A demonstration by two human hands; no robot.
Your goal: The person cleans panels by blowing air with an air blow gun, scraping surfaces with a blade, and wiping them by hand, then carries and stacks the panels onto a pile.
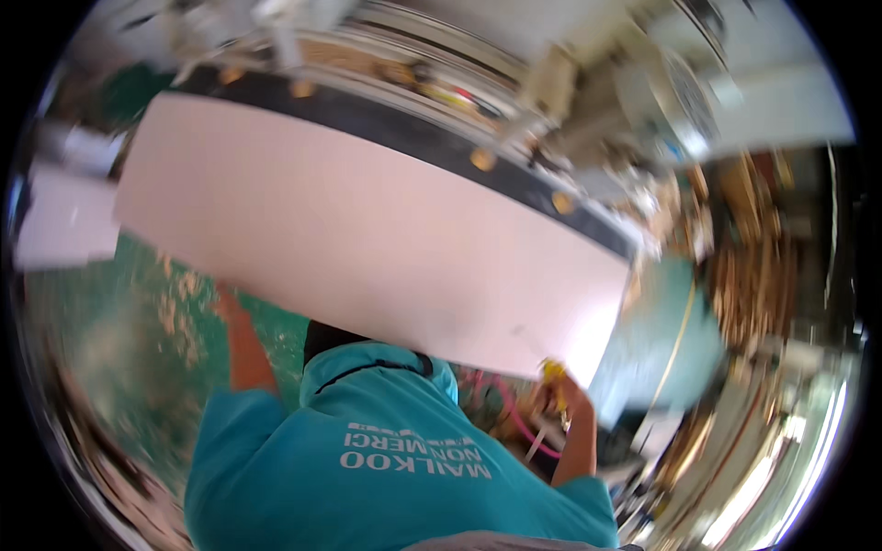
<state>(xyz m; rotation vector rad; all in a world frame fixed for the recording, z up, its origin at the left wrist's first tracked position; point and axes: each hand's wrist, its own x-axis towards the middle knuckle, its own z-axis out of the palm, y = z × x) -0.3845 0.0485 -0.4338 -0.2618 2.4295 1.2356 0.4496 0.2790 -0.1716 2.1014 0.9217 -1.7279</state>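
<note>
A person in a teal T-shirt (395,432) stands at a long pale panel (367,225), the right hand (573,395) wrapped around a yellow tool (554,371) at the panel's near edge, close to its right end. The left hand (226,303), blurred, is at the same edge farther left; whether it grips the panel or only touches it cannot be told. The panel spreads ahead of both hands, and along its far side, well beyond them, runs a dark strip (395,133) with round tan pads (483,159) spaced across it. A pink hose (516,413) curves just to the left of and below the right hand. Stacked wood (755,285) stands well off to that hand's right, while a worn green floor (119,312) lies below and to the left of the left hand.
</note>
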